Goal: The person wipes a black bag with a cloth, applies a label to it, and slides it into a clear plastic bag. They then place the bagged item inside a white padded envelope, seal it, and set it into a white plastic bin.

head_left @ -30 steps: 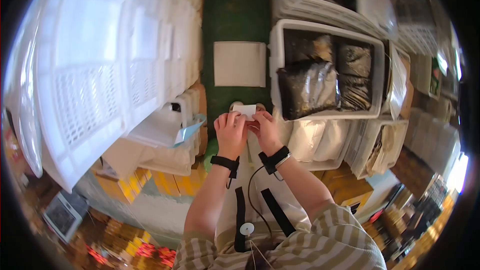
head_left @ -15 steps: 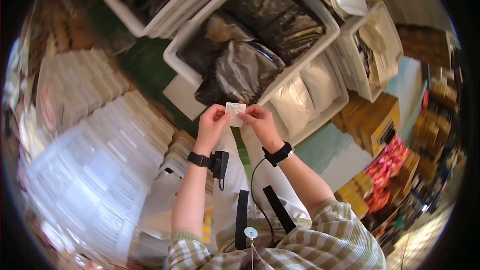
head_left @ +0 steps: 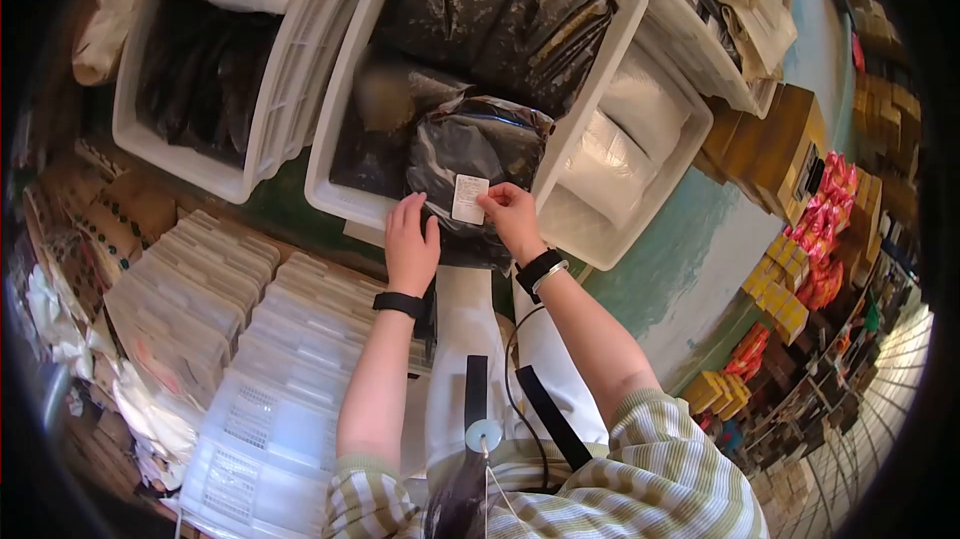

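My right hand (head_left: 512,219) pinches a small white printed label (head_left: 468,198) by its right edge and holds it against a dark shiny plastic bag (head_left: 470,149). The bag hangs over the near rim of a white plastic crate (head_left: 332,139) that holds more dark bags. My left hand (head_left: 410,244) rests flat on the near edge of that bag, just left of the label, fingers together and holding nothing. Both wrists wear black bands.
A second white crate (head_left: 180,154) with dark bags stands to the left. To the right is a crate of white bags (head_left: 640,189). Stacks of clear plastic trays (head_left: 250,339) lie at lower left. Yellow cartons (head_left: 785,139) and red packets (head_left: 825,229) line the right side.
The view swung from the white trays to the crates. The label, held up in both hands before, is now down on the dark bag, and my left hand has let go of it.
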Tool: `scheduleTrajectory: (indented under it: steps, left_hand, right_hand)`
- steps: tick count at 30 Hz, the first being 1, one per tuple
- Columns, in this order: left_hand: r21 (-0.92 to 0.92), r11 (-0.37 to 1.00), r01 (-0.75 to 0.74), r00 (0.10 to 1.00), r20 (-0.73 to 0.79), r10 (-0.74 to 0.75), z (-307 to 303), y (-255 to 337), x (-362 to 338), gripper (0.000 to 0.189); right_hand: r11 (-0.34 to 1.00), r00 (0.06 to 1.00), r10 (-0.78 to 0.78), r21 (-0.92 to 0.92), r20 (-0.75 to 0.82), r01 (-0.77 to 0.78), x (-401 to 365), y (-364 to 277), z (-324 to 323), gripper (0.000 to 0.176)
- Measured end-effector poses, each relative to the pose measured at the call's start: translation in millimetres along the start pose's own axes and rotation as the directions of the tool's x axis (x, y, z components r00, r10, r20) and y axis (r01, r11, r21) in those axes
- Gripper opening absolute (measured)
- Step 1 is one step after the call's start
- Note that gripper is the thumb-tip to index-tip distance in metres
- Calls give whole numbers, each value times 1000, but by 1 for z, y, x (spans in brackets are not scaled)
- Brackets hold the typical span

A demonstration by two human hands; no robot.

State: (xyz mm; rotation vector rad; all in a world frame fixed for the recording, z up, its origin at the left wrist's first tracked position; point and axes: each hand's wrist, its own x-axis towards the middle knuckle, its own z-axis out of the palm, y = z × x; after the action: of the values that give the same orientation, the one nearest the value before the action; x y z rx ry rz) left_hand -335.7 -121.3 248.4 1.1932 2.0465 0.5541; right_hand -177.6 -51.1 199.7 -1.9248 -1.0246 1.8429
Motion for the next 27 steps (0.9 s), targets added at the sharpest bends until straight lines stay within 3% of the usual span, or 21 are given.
scheduleTrajectory:
  steps: [3,7,11,14,20,23,27]
  left_hand:
    - [138,964,-225,974,42,222,9,-2,5,37]
    - [283,876,-390,899,324,296,18,3,6,50]
    - [419,819,-392,892,389,229,23,2,5,64]
    - [415,820,-395,890,395,229,29,-2,6,69]
    - [362,826,-433,862,435,261,44,2,16,82]
    - [235,876,-420,853,432,293,58,7,14,88]
    - [348,784,-515,796,535,285,46,0,8,93]
  right_hand:
    - [998,998,-25,-58,-56,22,2,3,8,15]
    - [984,993,-55,-174,-104,37,-7,-11,12,17]
    - [974,993,-54,-225,-109,28,-11,-20,11,19]
    - [978,993,-79,-199,-93,60,-9,-11,8,18]
    - [984,965,-116,-157,-237,80,-22,-15,-21,18]
    - [975,971,-157,-187,-179,123,-26,-4,-30,20]
    - [985,983,-118,-142,-143,97,-32,6,-36,19]
